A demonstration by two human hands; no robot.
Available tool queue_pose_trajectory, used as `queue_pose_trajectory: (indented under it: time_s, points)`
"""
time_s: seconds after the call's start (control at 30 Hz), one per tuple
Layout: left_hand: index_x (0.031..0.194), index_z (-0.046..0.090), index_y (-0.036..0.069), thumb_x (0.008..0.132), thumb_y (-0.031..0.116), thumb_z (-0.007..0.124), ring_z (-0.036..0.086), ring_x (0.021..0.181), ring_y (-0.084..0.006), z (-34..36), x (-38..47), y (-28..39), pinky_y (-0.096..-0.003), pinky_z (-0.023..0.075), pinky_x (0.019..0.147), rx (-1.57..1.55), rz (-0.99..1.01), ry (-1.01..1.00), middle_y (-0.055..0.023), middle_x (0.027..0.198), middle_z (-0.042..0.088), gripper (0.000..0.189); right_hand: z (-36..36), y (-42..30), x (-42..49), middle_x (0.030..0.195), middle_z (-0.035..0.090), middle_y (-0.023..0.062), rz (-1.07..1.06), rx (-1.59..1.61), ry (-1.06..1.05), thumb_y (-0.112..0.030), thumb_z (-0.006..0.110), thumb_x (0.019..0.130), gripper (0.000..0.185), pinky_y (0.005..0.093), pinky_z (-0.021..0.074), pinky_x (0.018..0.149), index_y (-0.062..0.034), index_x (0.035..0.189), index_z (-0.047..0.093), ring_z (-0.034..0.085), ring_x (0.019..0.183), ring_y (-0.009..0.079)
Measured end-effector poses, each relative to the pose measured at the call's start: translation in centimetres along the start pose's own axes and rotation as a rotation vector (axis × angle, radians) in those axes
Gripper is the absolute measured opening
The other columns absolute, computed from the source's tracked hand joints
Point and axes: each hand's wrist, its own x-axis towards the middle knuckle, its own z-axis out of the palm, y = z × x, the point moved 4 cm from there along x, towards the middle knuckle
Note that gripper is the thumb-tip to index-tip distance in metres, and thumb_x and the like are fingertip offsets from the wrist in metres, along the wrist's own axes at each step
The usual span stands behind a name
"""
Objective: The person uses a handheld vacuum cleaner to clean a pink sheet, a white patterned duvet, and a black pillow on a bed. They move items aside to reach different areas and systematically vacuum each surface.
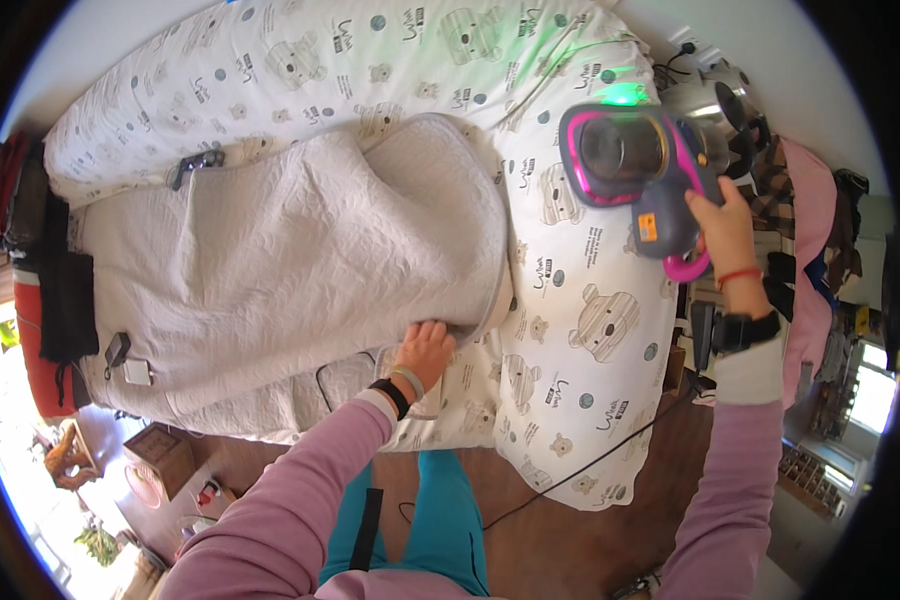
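Note:
My right hand is closed around the handle of a grey and magenta handheld vacuum cleaner at the upper right, over a white bear-print sofa cover. Green light falls on the fabric at the vacuum's head. My left hand lies on the near edge of a beige quilted blanket, close to its right-hand corner. Its fingertips are partly hidden at a fold, so whether they pinch the cloth is unclear.
A black cord hangs across the cover's front and the wooden floor. Two small adapters sit on the blanket at left, and a dark object at its back. A wooden box stands at lower left. Metal pots are at upper right.

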Motion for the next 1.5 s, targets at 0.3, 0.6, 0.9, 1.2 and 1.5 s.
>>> queue_pose_trajectory:
  time_s: [0.3,0.6,0.9,1.2,1.5]
  points:
    - [0.118,0.046,0.005,0.087,0.01,0.046,0.062,0.069,-0.0374,5.2,1.5,2.4,-0.0485,0.049,0.061,-0.6,-0.167,-0.447,-0.0185,0.074,0.063,0.032,2.9,-2.2,10.3,0.062,0.05,0.0012,-0.048,-0.111,-0.047,-0.025,0.067,0.079,0.041,0.0262,0.035,0.038,0.0016,0.108,0.057,0.043,0.04,0.0108]
    - [0.113,0.056,0.006,0.087,0.019,0.056,0.064,0.067,-0.0193,2.0,-1.1,9.7,-0.0327,0.0526,0.058,-1.453,-0.325,-1.434,-0.0082,0.08,0.064,0.028,3.1,-2.5,11.2,0.057,0.042,-0.0043,-0.016,-0.053,-0.079,-0.025,0.066,0.082,0.028,0.0246,0.0307,0.038,-0.0053,0.1,0.059,0.037,0.041,0.0073]
    - [0.135,0.034,0.012,0.081,0.034,0.065,0.057,0.104,-0.041,2.5,18.3,-27.1,-0.0469,0.0492,0.085,-0.014,-0.741,-0.011,-0.0255,0.116,0.05,0.066,2.1,-1.4,12.7,0.059,0.041,-0.0053,-0.047,-0.173,-0.087,-0.033,0.066,0.081,0.048,0.0213,0.0326,0.041,-0.0033,0.118,0.056,0.038,0.043,0.0046]
    - [0.123,0.051,0.012,0.08,0.042,0.066,0.058,0.11,-0.0352,3.2,21.0,-29.9,-0.0414,0.0488,0.091,0.114,-0.595,-0.243,-0.0177,0.118,0.055,0.054,1.3,-0.2,13.9,0.06,0.037,-0.0084,-0.127,-0.208,-0.117,-0.038,0.063,0.086,0.039,0.0174,0.0309,0.043,-0.0103,0.114,0.059,0.034,0.044,0.0002]
    - [0.124,0.054,0.02,0.084,0.031,0.06,0.05,0.118,-0.0328,0.0,31.9,-25.0,-0.0472,0.0419,0.092,-0.155,-0.283,0.144,-0.0158,0.128,0.052,0.042,2.0,-1.5,12.4,0.061,0.04,-0.0043,-0.114,-0.199,-0.07,-0.028,0.064,0.086,0.027,0.022,0.0358,0.045,-0.0065,0.101,0.057,0.041,0.049,0.0051]
